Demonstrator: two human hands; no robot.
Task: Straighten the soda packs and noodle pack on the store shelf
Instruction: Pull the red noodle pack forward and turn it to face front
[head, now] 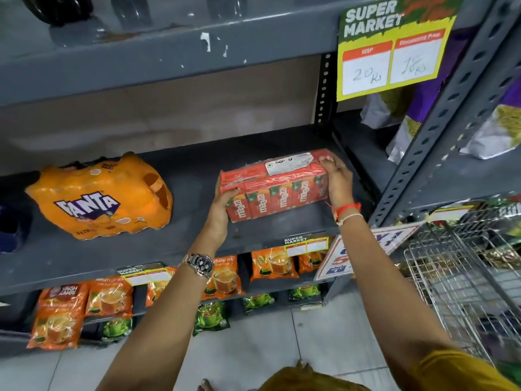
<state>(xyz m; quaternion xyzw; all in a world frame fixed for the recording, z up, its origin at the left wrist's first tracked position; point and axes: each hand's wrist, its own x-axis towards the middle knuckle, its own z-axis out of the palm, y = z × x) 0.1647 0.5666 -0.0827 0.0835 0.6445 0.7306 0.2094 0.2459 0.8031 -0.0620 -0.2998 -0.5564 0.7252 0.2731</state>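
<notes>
A red shrink-wrapped Maaza drink pack (277,187) lies on the grey middle shelf (197,165), turned at a slight angle. My left hand (222,210) grips its near left corner, and my right hand (337,179) holds its right end. To the left on the same shelf rests an orange Fanta pack (101,197), tilted, with nothing touching it. A dark blue pack (12,221) is cut off at the left edge. No noodle pack shows clearly.
A yellow price sign (392,49) hangs from the upper shelf. Tea packets (59,314) fill the lower shelves. A wire basket (465,277) stands at the right, beside an upright post (439,117). Snack bags (499,122) sit on the neighbouring rack.
</notes>
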